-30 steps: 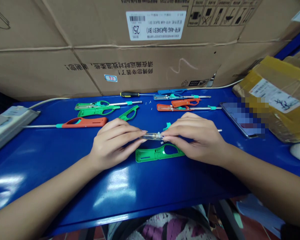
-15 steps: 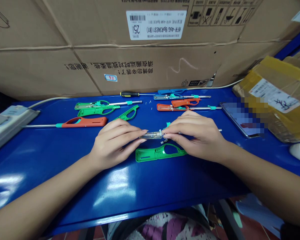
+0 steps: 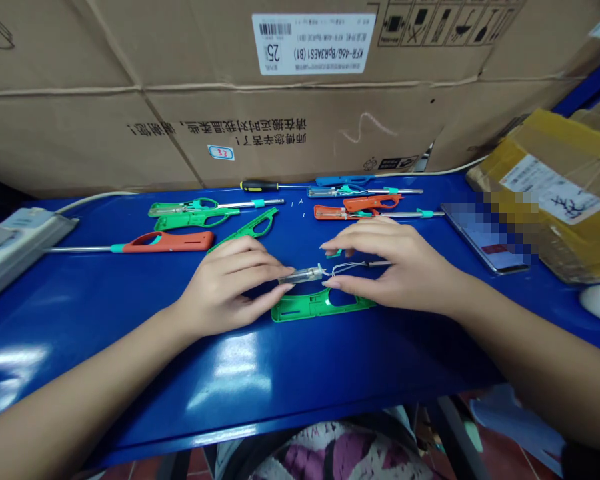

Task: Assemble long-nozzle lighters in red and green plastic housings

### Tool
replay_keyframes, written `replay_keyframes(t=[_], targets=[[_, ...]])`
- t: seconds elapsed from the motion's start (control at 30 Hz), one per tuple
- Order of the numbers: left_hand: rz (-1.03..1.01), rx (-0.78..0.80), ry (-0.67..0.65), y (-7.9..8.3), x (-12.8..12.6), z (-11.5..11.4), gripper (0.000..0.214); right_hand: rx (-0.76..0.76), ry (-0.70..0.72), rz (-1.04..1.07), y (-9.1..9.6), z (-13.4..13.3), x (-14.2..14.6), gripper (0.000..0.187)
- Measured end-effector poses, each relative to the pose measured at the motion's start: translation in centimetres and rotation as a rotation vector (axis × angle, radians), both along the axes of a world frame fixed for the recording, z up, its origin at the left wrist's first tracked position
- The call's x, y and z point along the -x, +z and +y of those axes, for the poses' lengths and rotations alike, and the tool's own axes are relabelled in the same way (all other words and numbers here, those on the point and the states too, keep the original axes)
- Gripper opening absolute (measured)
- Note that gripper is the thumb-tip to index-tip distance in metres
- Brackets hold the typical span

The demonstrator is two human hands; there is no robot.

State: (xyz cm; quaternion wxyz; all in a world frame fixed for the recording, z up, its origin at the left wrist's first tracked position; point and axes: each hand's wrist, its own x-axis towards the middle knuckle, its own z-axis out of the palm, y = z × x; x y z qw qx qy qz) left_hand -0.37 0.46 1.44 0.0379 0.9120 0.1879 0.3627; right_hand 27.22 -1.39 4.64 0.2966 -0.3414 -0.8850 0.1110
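My left hand [image 3: 237, 280] pinches the end of a clear lighter fuel tank [image 3: 305, 274] between thumb and fingers. Thin white wires [image 3: 347, 267] run from the tank's right side toward a metal tube [image 3: 379, 263], partly hidden by my right hand [image 3: 395, 260]. That hand is open, with thumb and fingers apart around the wires. A small turquoise piece [image 3: 335, 253] shows under its fingertips. Just below the tank lies a green lighter casing half [image 3: 300, 307], its inner side up. Another green casing half [image 3: 250, 230] rests behind my left hand.
An orange lighter [image 3: 175, 242] lies at left beside a white power strip [image 3: 23, 240]. Farther back are an opened green lighter [image 3: 190, 215], orange lighter parts [image 3: 330, 213], blue lighter parts [image 3: 343, 192] and a screwdriver [image 3: 260, 186]. A phone [image 3: 485, 240] and taped box [image 3: 555, 193] stand right.
My right hand has let go of the tank's right end and opened, moving slightly right. The white wires now show between the tank and the tube. My left hand keeps its pinch.
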Motion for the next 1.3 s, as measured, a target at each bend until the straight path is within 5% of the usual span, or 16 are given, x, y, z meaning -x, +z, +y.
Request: replay_keyframes(t=[0.87,1.1,1.3], targets=[[0.222,0.344,-0.047,0.8,-0.6,-1.2,0.014,0.109,0.175,-0.212,-2.5,-1.1,1.7,0.013],[0.375,0.451,-0.033,1.6,0.0,-1.1,0.050,0.068,0.185,-0.263,-2.3,-0.7,1.4,0.016],[0.363,0.515,-0.046,1.3,0.5,-0.8,0.047,0.054,0.180,-0.297,-2.1,-0.7,1.6,0.017]])
